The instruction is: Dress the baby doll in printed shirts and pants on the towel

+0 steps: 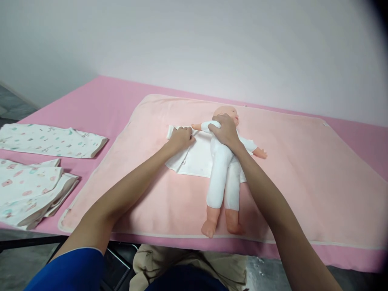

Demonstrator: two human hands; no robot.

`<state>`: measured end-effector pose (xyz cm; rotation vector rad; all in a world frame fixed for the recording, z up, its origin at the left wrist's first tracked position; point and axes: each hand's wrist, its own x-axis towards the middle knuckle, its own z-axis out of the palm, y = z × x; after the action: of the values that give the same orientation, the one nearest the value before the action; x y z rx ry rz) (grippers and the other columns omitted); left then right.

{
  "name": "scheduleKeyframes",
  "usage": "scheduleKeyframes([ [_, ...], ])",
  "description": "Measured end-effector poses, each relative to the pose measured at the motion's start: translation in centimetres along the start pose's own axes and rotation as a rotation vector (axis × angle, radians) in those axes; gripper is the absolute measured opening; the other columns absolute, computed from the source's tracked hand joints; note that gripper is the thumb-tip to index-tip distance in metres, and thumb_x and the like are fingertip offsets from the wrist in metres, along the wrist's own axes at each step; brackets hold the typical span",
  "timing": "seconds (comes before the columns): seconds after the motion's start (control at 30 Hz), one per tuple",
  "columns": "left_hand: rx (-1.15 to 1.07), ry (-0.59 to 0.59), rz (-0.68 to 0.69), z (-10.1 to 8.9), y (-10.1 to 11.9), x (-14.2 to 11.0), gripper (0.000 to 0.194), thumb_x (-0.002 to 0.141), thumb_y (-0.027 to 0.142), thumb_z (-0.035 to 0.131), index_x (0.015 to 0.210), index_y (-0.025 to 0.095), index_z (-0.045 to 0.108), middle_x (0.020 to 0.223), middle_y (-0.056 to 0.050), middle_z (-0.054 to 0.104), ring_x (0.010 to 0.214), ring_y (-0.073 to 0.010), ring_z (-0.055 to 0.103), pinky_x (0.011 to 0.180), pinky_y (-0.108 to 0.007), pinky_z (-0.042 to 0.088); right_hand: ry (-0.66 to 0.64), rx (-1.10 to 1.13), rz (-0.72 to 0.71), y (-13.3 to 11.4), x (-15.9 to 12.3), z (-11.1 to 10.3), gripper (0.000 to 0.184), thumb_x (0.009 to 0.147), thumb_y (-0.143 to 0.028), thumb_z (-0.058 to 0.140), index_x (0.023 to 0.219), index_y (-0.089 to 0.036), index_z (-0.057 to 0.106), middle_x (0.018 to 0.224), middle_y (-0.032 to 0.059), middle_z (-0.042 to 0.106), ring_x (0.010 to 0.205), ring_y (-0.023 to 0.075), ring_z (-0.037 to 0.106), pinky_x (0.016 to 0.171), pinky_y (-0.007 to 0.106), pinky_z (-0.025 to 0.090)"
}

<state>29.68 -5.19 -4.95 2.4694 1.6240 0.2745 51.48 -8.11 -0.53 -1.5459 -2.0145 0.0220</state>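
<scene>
A baby doll [220, 165] with a white cloth body lies on its back, its head at the far side and its feet near the table's front edge. My right hand [226, 129] is closed round its upper chest and shoulder, hiding part of the chest. Partly beneath the doll lies a white baby shirt [198, 161], spread out to the left. My left hand [182, 139] has its fingers curled on the shirt's sleeve, close to the doll's outstretched hand. The fingertips of my left hand are partly hidden.
A peach mat [303, 182] covers much of the pink table [112, 97]. At the left are a folded patterned garment [51, 140] and a stack of folded printed baby clothes [30, 190]. A pale wall [194, 48] stands behind the table.
</scene>
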Motion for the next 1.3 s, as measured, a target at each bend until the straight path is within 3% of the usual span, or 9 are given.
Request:
scheduleKeyframes([
  [0.13,-0.288,0.042,-0.128,-1.2,-2.1,0.5,0.025,0.107,0.042,0.046,0.094,0.023,0.056,0.101,-0.012,0.077,0.09,-0.0302,0.069,0.076,-0.039,0.044,-0.064,-0.019,-0.012,-0.1,0.2,-0.1,0.033,0.093,-0.03,0.058,0.068,-0.026,0.038,0.076,0.0063,0.062,0.092,0.0294,0.056,0.085,0.044,0.042],
  [0.23,-0.373,0.136,-0.129,-2.2,-2.9,0.6,0.018,0.104,0.036,0.05,0.091,0.024,0.055,0.094,-0.008,0.075,0.084,-0.0268,0.066,0.072,-0.036,0.041,-0.15,-0.029,-0.018,-0.9,0.7,0.8,0.027,0.095,-0.034,0.06,0.071,-0.025,0.052,0.085,0.0084,0.07,0.096,0.0312,0.059,0.085,0.044,0.044],
  [0.33,-0.352,0.218,-0.064,-2.8,-2.6,0.3,0.011,0.102,0.031,0.052,0.096,0.024,0.058,0.088,-0.006,0.073,0.08,-0.0262,0.064,0.071,-0.036,0.038,-0.222,-0.04,-0.027,-2.7,1.2,2.6,0.021,0.095,-0.042,0.067,0.096,-0.021,0.071,0.109,0.0127,0.078,0.108,0.0353,0.062,0.093,0.046,0.047],
  [0.47,-0.293,0.254,0.009,-3.1,-1.7,-0.2,0.008,0.103,0.027,0.052,0.1,0.023,0.059,0.09,-0.007,0.073,0.081,-0.0265,0.066,0.072,-0.035,0.036,-0.193,-0.021,-0.071,-4.0,1.4,3.8,0.036,0.099,-0.04,0.064,0.125,-0.015,0.072,0.131,0.0175,0.076,0.121,0.0371,0.064,0.109,0.051,0.048],
  [0.63,-0.314,0.233,0.0,-3.3,-1.2,-0.5,0.008,0.104,0.024,0.048,0.101,0.024,0.055,0.085,-0.006,0.07,0.078,-0.0253,0.063,0.07,-0.035,0.033,0.046,-0.021,-0.005,2.2,-1.8,-0.7,0.043,0.096,-0.022,0.047,0.132,-0.018,0.069,0.139,0.0174,0.073,0.13,0.037,0.061,0.117,0.055,0.047],
  [0.8,-0.341,0.237,0.014,-3.3,-0.4,-0.3,0.009,0.105,0.022,0.044,0.1,0.024,0.051,0.082,-0.005,0.067,0.073,-0.0242,0.06,0.068,-0.036,0.033,-0.201,-0.14,0.028,8.5,-6.6,-4.0,0.078,0.084,-0.029,0.061,0.161,-0.016,0.053,0.148,0.0212,0.067,0.129,0.0442,0.061,0.111,0.064,0.049],
  [1.1,-0.22,0.209,0.042,-2.7,2.1,0.4,0.013,0.106,0.028,0.047,0.106,0.022,0.059,0.097,-0.012,0.074,0.095,-0.0335,0.069,0.09,-0.045,0.045,-0.055,-0.074,-0.067,4.9,-4.5,-3.9,0.055,0.09,-0.017,0.053,0.144,-0.02,0.064,0.141,0.0182,0.065,0.131,0.0377,0.056,0.115,0.055,0.046],
  [1.23,-0.156,0.33,0.131,-3.4,5.6,-0.1,0.018,0.108,0.036,0.053,0.11,0.02,0.06,0.113,-0.016,0.074,0.117,-0.0374,0.063,0.106,-0.051,0.043,0.129,-0.199,0.087,4.9,-7.7,-2.9,0.026,0.096,-0.026,0.054,0.117,-0.019,0.067,0.126,0.0212,0.066,0.118,0.0408,0.058,0.102,0.057,0.049],
  [1.3,-0.188,0.338,0.307,-3.2,8.8,0.5,0.021,0.109,0.039,0.053,0.113,0.02,0.061,0.121,-0.017,0.073,0.123,-0.0367,0.06,0.109,-0.05,0.042,0.071,-0.155,0.125,5.1,-9.8,-1.6,0.022,0.102,-0.027,0.043,0.104,-0.021,0.064,0.11,0.0184,0.069,0.103,0.0365,0.062,0.092,0.052,0.05],
])
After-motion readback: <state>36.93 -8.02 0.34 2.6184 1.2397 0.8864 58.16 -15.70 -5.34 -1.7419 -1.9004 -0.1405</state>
